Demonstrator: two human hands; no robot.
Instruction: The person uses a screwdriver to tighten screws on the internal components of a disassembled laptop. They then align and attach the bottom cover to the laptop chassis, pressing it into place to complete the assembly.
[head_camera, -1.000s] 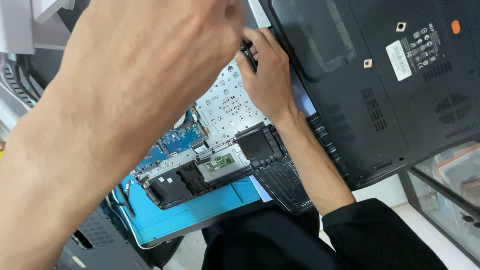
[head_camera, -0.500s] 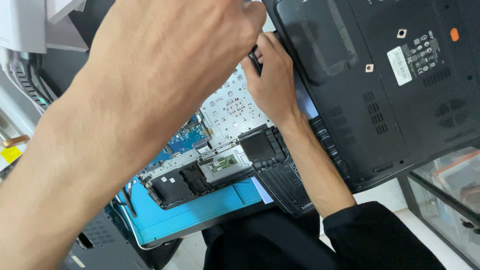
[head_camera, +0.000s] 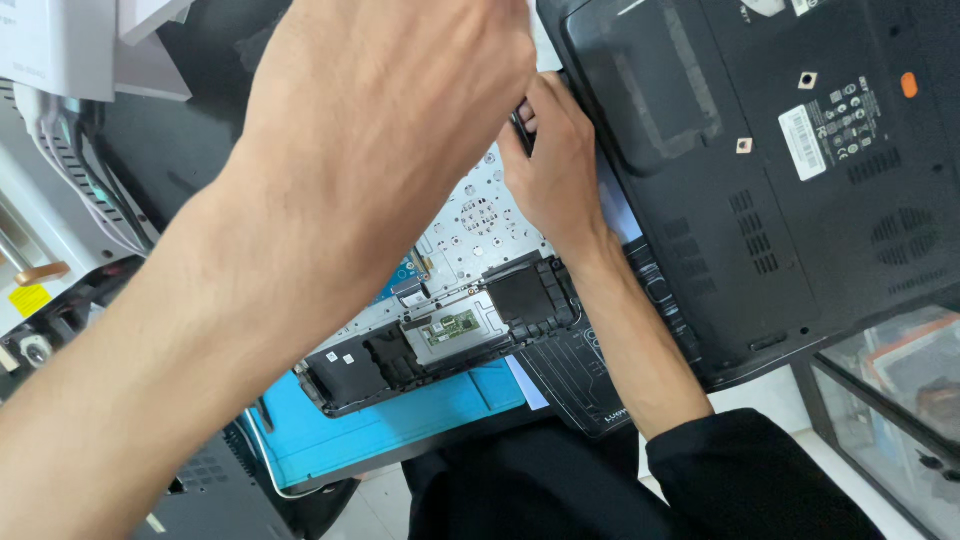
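Head view: the left hand (head_camera: 390, 130), close to the camera, has its fingers curled; its grip is hidden. Below it an opened laptop (head_camera: 450, 300) lies on a blue mat (head_camera: 400, 420). The right hand (head_camera: 555, 165) pinches a small dark part at the laptop's far edge, beside a black laptop base (head_camera: 780, 180).

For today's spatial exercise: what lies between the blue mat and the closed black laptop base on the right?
In the head view, the opened laptop chassis with its white perforated plate lies there, with the right hand resting on it.
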